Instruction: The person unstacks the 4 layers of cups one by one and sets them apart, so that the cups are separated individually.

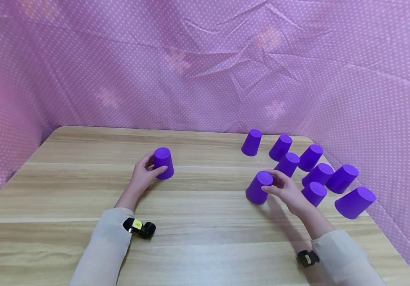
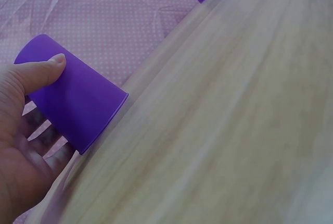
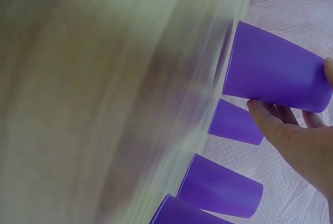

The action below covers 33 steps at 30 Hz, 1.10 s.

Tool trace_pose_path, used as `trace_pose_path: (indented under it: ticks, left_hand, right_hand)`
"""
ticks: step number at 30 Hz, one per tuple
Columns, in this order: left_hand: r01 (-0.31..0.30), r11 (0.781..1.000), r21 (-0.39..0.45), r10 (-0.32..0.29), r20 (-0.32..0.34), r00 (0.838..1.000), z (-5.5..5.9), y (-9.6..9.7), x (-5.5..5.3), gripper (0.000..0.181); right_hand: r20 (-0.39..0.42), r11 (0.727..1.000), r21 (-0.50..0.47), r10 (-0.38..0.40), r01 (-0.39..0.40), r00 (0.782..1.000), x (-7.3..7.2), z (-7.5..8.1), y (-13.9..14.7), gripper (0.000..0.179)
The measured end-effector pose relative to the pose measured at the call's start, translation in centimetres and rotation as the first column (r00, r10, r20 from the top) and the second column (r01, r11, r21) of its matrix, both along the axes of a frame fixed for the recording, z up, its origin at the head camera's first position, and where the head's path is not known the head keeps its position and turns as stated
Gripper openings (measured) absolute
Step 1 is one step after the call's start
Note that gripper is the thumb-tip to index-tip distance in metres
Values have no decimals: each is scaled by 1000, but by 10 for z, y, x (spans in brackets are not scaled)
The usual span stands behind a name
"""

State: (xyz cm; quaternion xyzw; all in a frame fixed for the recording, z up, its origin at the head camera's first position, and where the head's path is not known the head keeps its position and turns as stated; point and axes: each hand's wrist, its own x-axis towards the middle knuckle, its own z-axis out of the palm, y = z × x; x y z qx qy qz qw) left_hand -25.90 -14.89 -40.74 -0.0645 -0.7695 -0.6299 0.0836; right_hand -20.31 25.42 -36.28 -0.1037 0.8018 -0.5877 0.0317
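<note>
My left hand [image 1: 144,172] grips a purple plastic cup [image 1: 163,163] turned mouth down, left of the table's middle. In the left wrist view, the thumb lies across the side of this cup [image 2: 78,96], whose rim is at or just above the wood. My right hand [image 1: 286,190] holds a second upside-down purple cup [image 1: 258,188] between thumb and fingers. The right wrist view shows a narrow gap and shadow between this cup's rim [image 3: 276,67] and the table. Several more purple cups stand mouth down behind and beside the right hand, the nearest being one cup [image 1: 314,194] partly hidden by it.
The wood-grain table [image 1: 205,234] has a rounded far edge. Loose upside-down cups spread over its right side, among them a far cup [image 1: 252,142] and a cup [image 1: 355,202] by the right edge. A pink dotted cloth [image 1: 190,67] hangs around the back and sides.
</note>
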Motion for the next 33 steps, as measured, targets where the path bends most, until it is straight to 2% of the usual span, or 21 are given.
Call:
trace_pose_path:
  ticks: [15,23,33]
  left_hand:
    - [0,1000,8,-1,5,1000,-2,1,0,63]
    - [-6,1000,-10,6,23,1000,-1,0,0,65]
    - [-1,1000,-8,1,23,1000,5,3,-1,65]
  right_hand:
    - [11,997,-11,78,-78,997,-2,-7,8,48]
    - [-17,997,13,77,-77,997,-4,-11,9,49]
    - [-18,997,12,71,-71,997,-3,-6,6,47]
